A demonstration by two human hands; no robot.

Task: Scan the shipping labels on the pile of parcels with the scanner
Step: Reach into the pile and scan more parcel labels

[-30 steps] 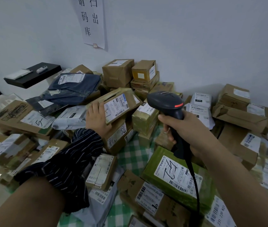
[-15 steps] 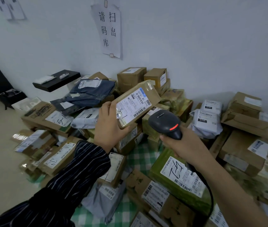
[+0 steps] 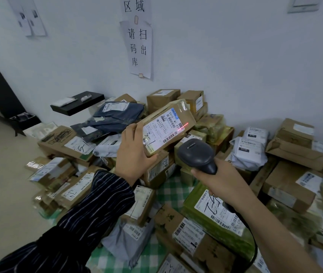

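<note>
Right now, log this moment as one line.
left hand: holds brown parcel | right hand: grips scanner | red beam: at right edge of label

The box (image 3: 184,117) your left hand (image 3: 135,152) grips is brown cardboard bound in glossy clear tape (image 3: 183,106) that catches the light, with a smooth white paper label (image 3: 162,131) on its face. The scanner (image 3: 196,154) in your right hand (image 3: 221,178) is matt dark-grey plastic. Under the pile lies a green-and-white checked cloth (image 3: 168,194), on it a grey plastic mailer (image 3: 117,241) with a dull sheen and a green-wrapped parcel (image 3: 192,203) in shiny film; your sleeve (image 3: 89,209) is dark striped woven fabric.
</note>
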